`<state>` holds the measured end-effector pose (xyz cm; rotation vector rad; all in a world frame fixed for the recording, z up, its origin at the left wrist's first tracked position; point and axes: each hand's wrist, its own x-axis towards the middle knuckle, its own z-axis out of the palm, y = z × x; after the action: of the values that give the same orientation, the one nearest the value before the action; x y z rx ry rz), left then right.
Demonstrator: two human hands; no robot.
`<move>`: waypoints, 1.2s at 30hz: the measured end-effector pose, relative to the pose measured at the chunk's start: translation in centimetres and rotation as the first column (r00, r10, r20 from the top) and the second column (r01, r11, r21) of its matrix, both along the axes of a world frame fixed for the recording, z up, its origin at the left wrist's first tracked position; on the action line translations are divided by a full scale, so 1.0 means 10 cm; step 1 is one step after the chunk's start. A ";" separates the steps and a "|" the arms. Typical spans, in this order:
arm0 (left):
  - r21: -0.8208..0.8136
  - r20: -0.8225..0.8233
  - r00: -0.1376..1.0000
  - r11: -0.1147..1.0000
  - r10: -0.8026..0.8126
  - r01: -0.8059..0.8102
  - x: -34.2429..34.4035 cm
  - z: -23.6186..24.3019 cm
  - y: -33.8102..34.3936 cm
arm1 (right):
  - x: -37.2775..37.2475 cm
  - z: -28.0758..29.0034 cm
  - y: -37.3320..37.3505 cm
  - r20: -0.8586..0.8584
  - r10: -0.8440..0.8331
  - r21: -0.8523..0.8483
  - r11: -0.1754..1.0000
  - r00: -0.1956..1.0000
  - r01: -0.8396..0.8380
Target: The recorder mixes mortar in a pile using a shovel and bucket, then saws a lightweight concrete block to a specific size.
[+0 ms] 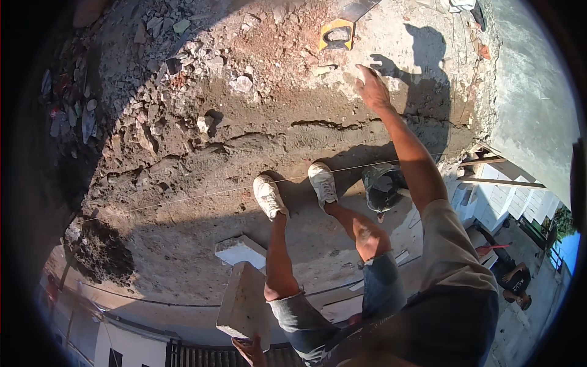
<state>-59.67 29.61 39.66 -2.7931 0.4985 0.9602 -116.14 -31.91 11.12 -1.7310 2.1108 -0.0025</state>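
At the lower edge, left of my legs, my left hand [249, 351] grips the near end of a pale grey lightweight concrete block [244, 300]. The block tilts upward beside my left knee. My right hand [372, 89] reaches far forward with its fingers apart, holding nothing, over the sunlit rubble ground. Just beyond it lies a handsaw [336, 35] with a yellow and black handle. A similar white block [240, 251] rests on the dirt past the held one. To the right of my feet stands a bucket [383, 186] with dark grey contents, partly behind my right arm.
A thin string [214, 194] stretches across in front of my shoes. Broken rubble [195, 61] covers the far left. A dark soil heap [104, 252] lies at the left. A grey wall [532, 92] rises at the right, and another person [513, 272] is farther off.
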 end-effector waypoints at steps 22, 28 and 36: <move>-0.096 -0.080 0.833 0.827 0.548 -0.553 -1.76 0.80 0.53 | -0.02 1.09 -1.49 -0.371 0.543 -0.388 0.647 0.754 -0.657; 0.120 0.016 0.834 0.827 0.552 -0.550 -2.85 1.67 1.04 | -0.63 3.09 -2.02 -0.048 0.372 -0.612 0.722 0.927 -0.322; 0.011 0.040 0.591 0.592 0.805 -0.806 -3.60 1.86 1.36 | 0.17 3.85 -0.16 0.878 -0.463 0.396 0.844 0.120 0.362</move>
<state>-95.69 43.20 58.21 -2.9756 -0.9094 1.0035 -114.44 -33.50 49.62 -0.5618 1.4025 -0.9131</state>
